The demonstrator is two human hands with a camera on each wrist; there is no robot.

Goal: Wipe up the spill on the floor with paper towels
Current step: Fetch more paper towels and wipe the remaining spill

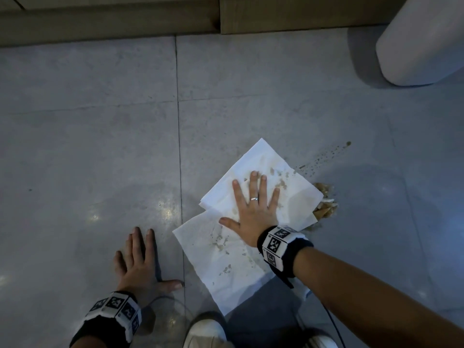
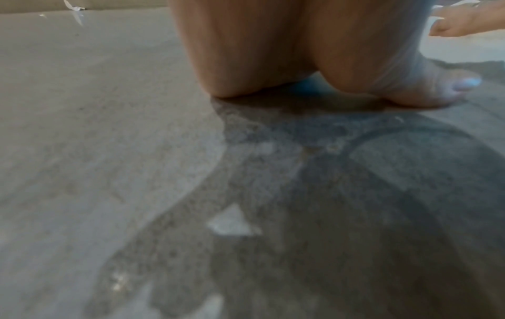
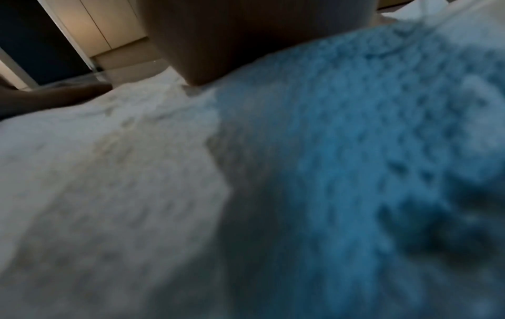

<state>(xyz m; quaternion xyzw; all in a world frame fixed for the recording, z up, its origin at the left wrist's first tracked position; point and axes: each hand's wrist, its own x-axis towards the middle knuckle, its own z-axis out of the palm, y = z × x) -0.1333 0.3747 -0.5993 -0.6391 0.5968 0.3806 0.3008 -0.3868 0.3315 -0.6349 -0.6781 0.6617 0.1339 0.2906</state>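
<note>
White paper towels (image 1: pixel 231 249) lie spread on the grey tile floor, stained with brown blotches. My right hand (image 1: pixel 253 209) presses flat on them with fingers spread, a ring on one finger. A brown, soaked wad (image 1: pixel 325 204) sticks out at the towels' right edge, and a trail of brown spill droplets (image 1: pixel 326 156) runs up and right from it. My left hand (image 1: pixel 138 262) rests flat on the bare floor to the left, fingers straight, thumb out toward the towels. The right wrist view shows blurred towel (image 3: pixel 109 194) under my palm (image 3: pixel 246 38). The left wrist view shows my palm (image 2: pixel 273 54) on the tile.
A wooden cabinet base (image 1: pixel 110 23) runs along the far edge. A white rounded bin or fixture (image 1: pixel 421 46) stands at the far right. My white shoes (image 1: pixel 206 332) are at the near edge, with a thin cable (image 1: pixel 331 322) beside them. A tile seam (image 1: pixel 179 146) runs up the floor.
</note>
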